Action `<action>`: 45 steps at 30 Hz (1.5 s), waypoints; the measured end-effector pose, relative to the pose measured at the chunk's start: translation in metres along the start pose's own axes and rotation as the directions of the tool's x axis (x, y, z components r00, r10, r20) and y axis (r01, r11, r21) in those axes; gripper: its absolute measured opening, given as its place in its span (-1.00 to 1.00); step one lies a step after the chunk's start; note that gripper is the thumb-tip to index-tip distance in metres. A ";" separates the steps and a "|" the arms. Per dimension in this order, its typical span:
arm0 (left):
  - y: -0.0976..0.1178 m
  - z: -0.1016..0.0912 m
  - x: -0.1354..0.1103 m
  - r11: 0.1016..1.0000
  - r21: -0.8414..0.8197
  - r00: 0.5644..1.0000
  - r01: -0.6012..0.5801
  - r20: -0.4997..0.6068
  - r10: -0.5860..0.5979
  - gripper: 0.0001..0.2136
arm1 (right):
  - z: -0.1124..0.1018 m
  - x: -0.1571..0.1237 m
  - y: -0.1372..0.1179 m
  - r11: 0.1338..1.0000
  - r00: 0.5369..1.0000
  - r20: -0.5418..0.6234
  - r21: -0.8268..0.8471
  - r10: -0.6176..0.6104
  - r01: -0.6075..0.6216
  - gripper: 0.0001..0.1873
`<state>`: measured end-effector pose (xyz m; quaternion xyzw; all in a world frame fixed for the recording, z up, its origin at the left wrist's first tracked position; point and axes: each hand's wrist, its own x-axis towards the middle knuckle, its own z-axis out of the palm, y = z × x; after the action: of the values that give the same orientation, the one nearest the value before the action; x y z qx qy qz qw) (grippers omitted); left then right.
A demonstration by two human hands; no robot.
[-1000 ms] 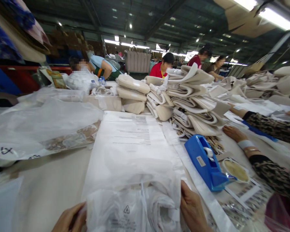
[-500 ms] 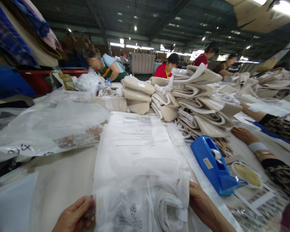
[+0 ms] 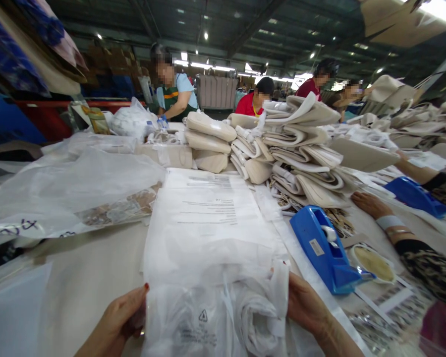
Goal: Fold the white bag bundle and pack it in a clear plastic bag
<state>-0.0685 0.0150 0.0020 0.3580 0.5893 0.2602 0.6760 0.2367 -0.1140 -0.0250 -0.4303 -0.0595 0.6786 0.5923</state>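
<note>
A clear plastic bag (image 3: 193, 312) with a printed triangle mark lies in front of me. Rolled white fabric (image 3: 260, 322) shows through its right half. My left hand (image 3: 124, 315) is closed at the bag's left edge, thumb on the near side and fingers curled behind. At the opposite edge, my right hand (image 3: 306, 305) grips the bag beside the roll, with part of its fingers hidden by the plastic. Beyond the hands, flat white printed bags (image 3: 208, 218) lie on the table, partly under the held bag.
A blue tape dispenser (image 3: 319, 248) and a tape roll (image 3: 373, 265) stand at right, near a co-worker's hand (image 3: 369, 204). Folded beige pieces (image 3: 301, 148) are stacked behind. A large plastic sack (image 3: 78, 188) lies at left. Several people work beyond.
Both my hands have shifted slightly upward in view, still at the bag's edges. The person in light blue across the table has straightened up. At right, a co-worker's hand moves a beige piece.
</note>
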 end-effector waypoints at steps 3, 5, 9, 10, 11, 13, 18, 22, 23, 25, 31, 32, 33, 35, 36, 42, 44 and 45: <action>0.001 0.000 0.002 0.999 -0.016 0.998 0.029 0.060 -0.028 -0.50 | -0.001 0.002 0.001 0.999 1.000 -0.026 -0.053 -0.003 0.002 -0.69; 0.003 0.001 0.003 0.999 0.045 0.999 0.022 0.048 -0.025 -0.47 | -0.001 0.002 0.001 0.994 0.998 -0.054 -0.112 -0.021 0.015 -0.69; 0.008 0.004 0.004 0.978 0.206 1.000 -0.013 0.025 0.008 -0.51 | 0.006 0.003 -0.002 0.982 0.998 -0.012 -0.178 -0.065 0.062 -0.73; 0.009 0.005 0.004 0.969 0.241 0.999 -0.044 0.021 0.040 -0.54 | 0.008 0.002 -0.004 0.981 0.998 0.001 -0.183 -0.065 0.064 -0.73; 0.011 0.006 0.004 0.959 0.274 0.997 -0.076 0.015 0.075 -0.56 | 0.011 0.001 -0.005 0.979 0.998 0.006 -0.193 -0.065 0.065 -0.73; 0.012 0.006 0.004 0.929 0.346 0.990 -0.134 0.004 0.141 -0.57 | 0.015 -0.001 -0.009 0.975 0.998 -0.008 -0.216 -0.064 0.061 -0.72; 0.002 0.006 0.008 0.875 0.450 0.980 -0.180 0.004 0.199 -0.56 | 0.022 -0.004 -0.016 0.992 0.997 -0.083 -0.128 0.000 -0.011 -0.68; -0.012 0.006 0.006 0.922 0.359 0.983 -0.146 -0.050 0.176 -0.59 | 0.023 -0.003 -0.016 0.994 1.000 -0.024 -0.110 -0.019 0.017 -0.71; -0.014 0.007 0.006 0.936 0.322 0.983 -0.140 -0.072 0.171 -0.61 | 0.023 -0.002 -0.015 0.996 1.000 -0.024 -0.087 -0.016 0.014 -0.71; -0.015 0.006 0.006 0.962 0.246 0.987 -0.116 -0.076 0.139 -0.63 | 0.022 0.001 -0.015 1.000 0.998 -0.058 -0.010 0.010 -0.011 -0.69; -0.016 0.002 0.015 0.975 0.215 0.997 -0.052 -0.048 0.064 -0.62 | 0.022 0.005 -0.015 1.000 0.990 -0.140 0.030 0.003 0.002 -0.68; -0.017 0.002 0.016 0.975 0.216 0.996 -0.061 -0.056 0.074 -0.62 | 0.023 0.006 -0.014 1.000 0.988 -0.153 -0.014 -0.027 0.025 -0.66; -0.018 0.003 0.016 0.972 0.224 0.994 -0.073 -0.068 0.091 -0.61 | 0.024 0.007 -0.012 0.996 0.983 -0.173 -0.065 -0.065 0.054 -0.63; -0.021 0.004 0.014 0.954 0.275 0.983 -0.116 -0.108 0.151 -0.61 | 0.027 0.010 -0.007 0.977 0.960 -0.231 -0.182 -0.156 0.115 -0.57; -0.021 0.005 0.013 0.938 0.316 0.972 -0.145 -0.131 0.194 -0.60 | 0.029 0.011 -0.005 0.959 0.944 -0.254 -0.243 -0.208 0.146 -0.56; -0.013 0.013 -0.004 0.788 0.588 0.889 -0.181 -0.245 0.387 -0.57 | 0.039 0.012 0.004 0.719 0.797 -0.276 -0.644 -0.537 0.261 -0.42; -0.012 0.016 -0.010 0.750 0.639 0.867 -0.171 -0.264 0.423 -0.59 | 0.036 0.009 0.009 0.534 0.716 -0.196 -0.797 -0.670 0.282 -0.44; -0.013 0.018 -0.013 0.730 0.660 0.851 -0.174 -0.273 0.450 -0.61 | 0.032 0.008 0.012 0.428 0.678 -0.127 -0.853 -0.724 0.297 -0.46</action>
<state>-0.0543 -0.0058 0.0007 0.5897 0.6998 0.2370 0.3262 0.2071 -0.0971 -0.0160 -0.7521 -0.3304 0.2292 0.5221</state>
